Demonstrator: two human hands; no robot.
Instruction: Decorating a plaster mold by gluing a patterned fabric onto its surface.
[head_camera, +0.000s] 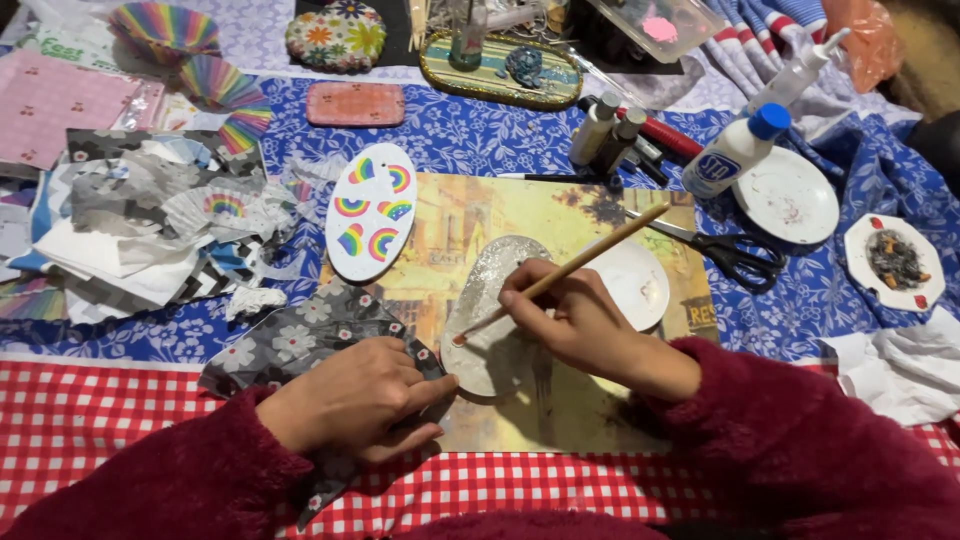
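Pretty crowded table: rainbow oval plaque (371, 212) at 11 o'clock from the hands, scissors (735, 255) and a white glue bottle (737, 148) with a blue cap at 2 o'clock. Right hand (575, 322) is pinched round a brush (565, 272), its tip on the grey oval piece (490, 315). Left hand (352, 395) lies flat on flowered paper (300, 340), fingertips touching the oval's lower edge.

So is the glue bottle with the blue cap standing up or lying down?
Lying down. The glue bottle is tipped on its side on the blue flowered cloth, blue cap toward the white plate.
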